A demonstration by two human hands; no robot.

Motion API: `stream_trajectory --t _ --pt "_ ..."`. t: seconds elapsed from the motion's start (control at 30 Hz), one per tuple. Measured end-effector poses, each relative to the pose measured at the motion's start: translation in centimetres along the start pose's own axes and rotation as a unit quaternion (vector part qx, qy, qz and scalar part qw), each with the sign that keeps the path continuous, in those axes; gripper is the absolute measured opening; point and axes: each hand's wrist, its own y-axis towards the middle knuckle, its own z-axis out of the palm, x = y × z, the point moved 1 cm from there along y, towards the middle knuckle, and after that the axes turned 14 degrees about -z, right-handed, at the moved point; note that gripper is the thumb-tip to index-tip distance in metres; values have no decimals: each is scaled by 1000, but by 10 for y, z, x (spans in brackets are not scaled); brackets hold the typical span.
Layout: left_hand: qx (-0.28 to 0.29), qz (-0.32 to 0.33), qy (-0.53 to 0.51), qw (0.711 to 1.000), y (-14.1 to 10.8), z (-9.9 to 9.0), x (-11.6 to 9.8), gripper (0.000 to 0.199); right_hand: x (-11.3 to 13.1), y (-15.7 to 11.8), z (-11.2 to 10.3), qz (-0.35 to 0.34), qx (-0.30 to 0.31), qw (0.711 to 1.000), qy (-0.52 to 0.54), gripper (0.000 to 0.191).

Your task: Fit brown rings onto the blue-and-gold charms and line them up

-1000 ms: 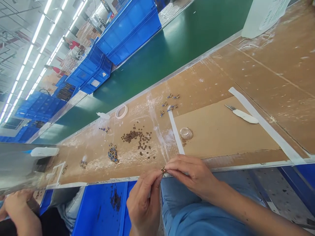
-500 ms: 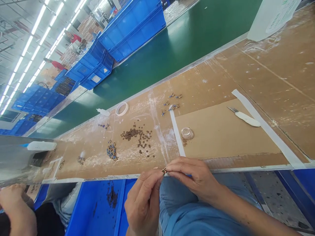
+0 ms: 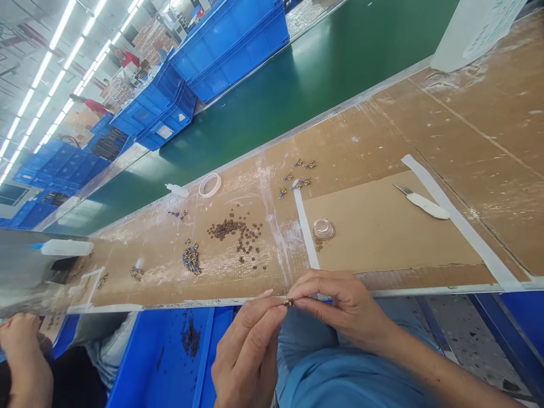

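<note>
In front of the table's near edge, my left hand and my right hand meet fingertip to fingertip. Both pinch a small gold-brown piece, mostly hidden by the fingers. Beyond them on the table lie many small brown discs, partly heaped and partly scattered. Left of these is a pile of small blue-and-gold pieces. Several similar pieces lie further back, near the top of a white tape strip. A clear shallow cup stands on the cardboard sheet.
A white-handled craft knife lies at right. A tape roll and small bottle sit by the green conveyor belt. Below the table is a blue bin; a co-worker's hand is at left. Blue crates stand beyond.
The pinched piece has turned a little between my fingertips. Both hands have shifted slightly, and the view has moved a little.
</note>
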Motion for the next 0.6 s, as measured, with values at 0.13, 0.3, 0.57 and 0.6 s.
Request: stream_trajectory --t 0.13,0.3,0.57,0.6 --pt "-7 15 -3 1000 0 0 0 26 1 -1 -2 -15 7 1000 -2 12" --pt "4 -16 -36 999 1 2 -1 24 4 -1 -4 -32 15 999 -21 12" --pt "21 -26 -69 997 1 3 -1 26 10 1 -6 -50 29 997 -51 14" --pt "20 -25 -69 997 0 3 0 26 9 1 -5 -35 22 998 -43 13"
